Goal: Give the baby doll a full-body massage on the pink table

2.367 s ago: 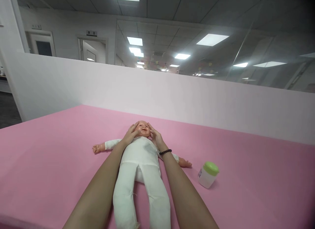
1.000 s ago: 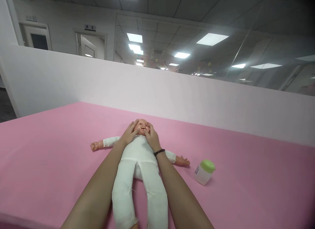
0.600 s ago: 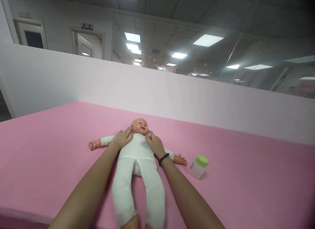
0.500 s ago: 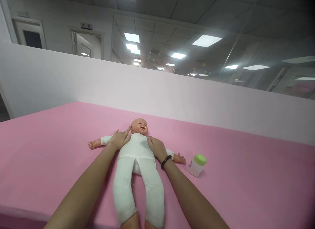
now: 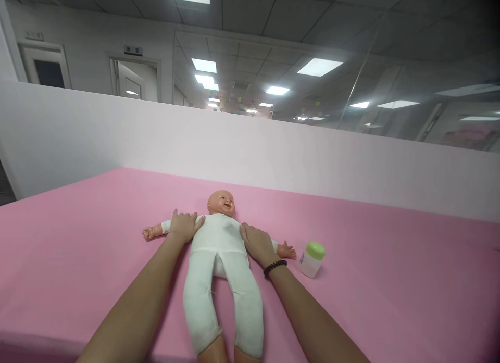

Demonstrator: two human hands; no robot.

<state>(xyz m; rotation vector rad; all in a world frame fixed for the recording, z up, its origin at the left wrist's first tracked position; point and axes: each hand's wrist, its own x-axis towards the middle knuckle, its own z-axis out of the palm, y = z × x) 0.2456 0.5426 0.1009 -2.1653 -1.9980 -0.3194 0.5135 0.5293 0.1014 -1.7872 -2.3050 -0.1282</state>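
A baby doll (image 5: pixel 221 238) in a white cloth suit lies on its back, arms spread, head away from me. My left hand (image 5: pixel 185 226) is wrapped over the doll's upper arm on the left, with its thumb towards the chest. On the other side, my right hand (image 5: pixel 258 242) has its fingers curled over the doll's other upper arm, beside the shoulder. Both small doll hands stick out beyond mine. The undersides of my fingers are hidden.
The doll lies on a pink padded surface (image 5: pixel 97 248). A clear bottle with a green lid (image 5: pixel 312 259) stands to its right, near the doll's hand. Behind runs a low white wall (image 5: pixel 250 149) with glass above it.
My left hand has shifted outward from the doll's shoulder and head onto its arm, its fingers now curled. My right hand has moved slightly outward and down. The view has tilted a little upward.
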